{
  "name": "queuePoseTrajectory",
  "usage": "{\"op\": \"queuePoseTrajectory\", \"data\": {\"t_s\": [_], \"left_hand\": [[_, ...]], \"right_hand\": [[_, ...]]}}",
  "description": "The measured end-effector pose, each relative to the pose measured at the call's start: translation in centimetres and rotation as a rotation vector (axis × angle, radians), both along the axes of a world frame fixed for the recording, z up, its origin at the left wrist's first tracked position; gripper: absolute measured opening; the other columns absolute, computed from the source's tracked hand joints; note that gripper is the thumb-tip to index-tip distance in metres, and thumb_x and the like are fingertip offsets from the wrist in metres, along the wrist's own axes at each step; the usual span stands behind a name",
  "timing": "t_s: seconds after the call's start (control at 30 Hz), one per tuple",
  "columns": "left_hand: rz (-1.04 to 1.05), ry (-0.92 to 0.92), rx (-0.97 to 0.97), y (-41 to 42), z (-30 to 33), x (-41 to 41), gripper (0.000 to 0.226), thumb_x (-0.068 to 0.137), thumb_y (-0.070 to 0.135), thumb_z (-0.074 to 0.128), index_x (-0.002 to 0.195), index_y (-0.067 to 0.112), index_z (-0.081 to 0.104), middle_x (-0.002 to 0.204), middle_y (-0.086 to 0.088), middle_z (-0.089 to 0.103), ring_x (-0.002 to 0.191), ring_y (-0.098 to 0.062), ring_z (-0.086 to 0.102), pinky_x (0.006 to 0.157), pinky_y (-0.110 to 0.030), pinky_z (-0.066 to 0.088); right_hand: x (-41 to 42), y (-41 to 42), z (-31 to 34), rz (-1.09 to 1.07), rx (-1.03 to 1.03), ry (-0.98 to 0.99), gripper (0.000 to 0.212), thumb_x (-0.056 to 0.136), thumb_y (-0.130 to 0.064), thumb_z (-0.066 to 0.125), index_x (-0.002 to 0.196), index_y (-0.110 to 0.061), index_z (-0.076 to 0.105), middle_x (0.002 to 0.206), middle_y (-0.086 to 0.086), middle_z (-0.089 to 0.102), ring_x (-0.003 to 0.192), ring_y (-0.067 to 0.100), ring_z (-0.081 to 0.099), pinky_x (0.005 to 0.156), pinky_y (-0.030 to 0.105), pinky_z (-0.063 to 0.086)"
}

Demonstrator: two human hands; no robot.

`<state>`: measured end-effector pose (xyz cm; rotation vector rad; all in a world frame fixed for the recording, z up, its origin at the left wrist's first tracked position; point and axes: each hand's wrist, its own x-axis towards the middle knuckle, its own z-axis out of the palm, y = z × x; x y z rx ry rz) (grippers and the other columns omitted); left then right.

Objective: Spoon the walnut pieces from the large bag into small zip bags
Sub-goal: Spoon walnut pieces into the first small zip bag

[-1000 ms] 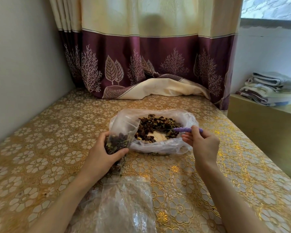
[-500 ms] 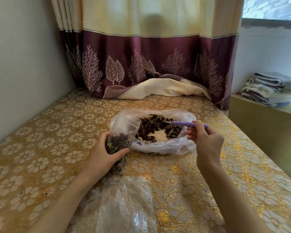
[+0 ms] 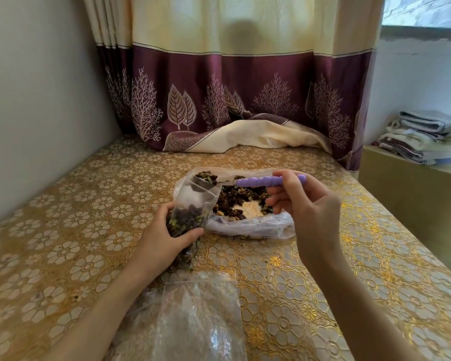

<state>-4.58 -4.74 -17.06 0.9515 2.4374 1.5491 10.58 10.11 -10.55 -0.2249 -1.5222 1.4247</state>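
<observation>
Spoon (image 3: 248,182) in right grip (image 3: 306,204), seemingly over left-gripped (image 3: 158,238) small bag's (image 3: 193,204) mouth.

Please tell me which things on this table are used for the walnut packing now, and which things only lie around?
In use:
- large bag of walnut pieces
- small zip bag, gripped by left hand
- purple spoon, loaded, held by right hand

Lying about:
- clear plastic bags near the person
- curtain
- folded cloths
</observation>
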Motion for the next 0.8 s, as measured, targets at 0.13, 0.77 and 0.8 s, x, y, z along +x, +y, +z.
{"op": "queuePoseTrajectory", "data": {"t_s": [0.13, 0.77, 0.8], "left_hand": [[-0.002, 0.008, 0.007, 0.1, 0.0, 0.0, 0.059, 0.068, 0.04, 0.076, 0.117, 0.028, 0.044, 0.103, 0.02, 0.053, 0.09, 0.008, 0.049, 0.067, -0.01, 0.037], [-0.006, 0.014, 0.017, 0.0, -0.1, -0.1, 0.059, 0.068, 0.04, 0.076, 0.114, 0.034, 0.041, 0.104, 0.017, 0.055, 0.092, -0.001, 0.053, 0.068, -0.014, 0.04], [-0.006, 0.019, 0.016, 0.0, -0.1, -0.1, 0.059, 0.068, 0.039, 0.076, 0.114, 0.034, 0.041, 0.104, 0.018, 0.055, 0.091, 0.0, 0.053, 0.068, -0.013, 0.04]], "right_hand": [[0.0, -0.2, -0.2, 0.052, 0.11, -0.012, 0.017, 0.093, 0.0, 0.05, 0.092, -0.004, 0.067, 0.065, 0.005, 0.066, 0.058, 0.015, 0.061, 0.055, 0.022, 0.051], [-0.3, 4.2, -2.8, -0.46, 0.174, -0.202, 0.029, 0.094, -0.022, 0.055, 0.067, -0.025, 0.064, 0.059, -0.012, 0.068, 0.049, 0.003, 0.061, 0.053, 0.032, 0.052], [-0.5, 4.1, -3.1, -0.457, 0.192, -0.227, 0.028, 0.094, -0.022, 0.055, 0.069, -0.024, 0.066, 0.061, -0.01, 0.069, 0.05, 0.003, 0.061, 0.052, 0.034, 0.053]]}}
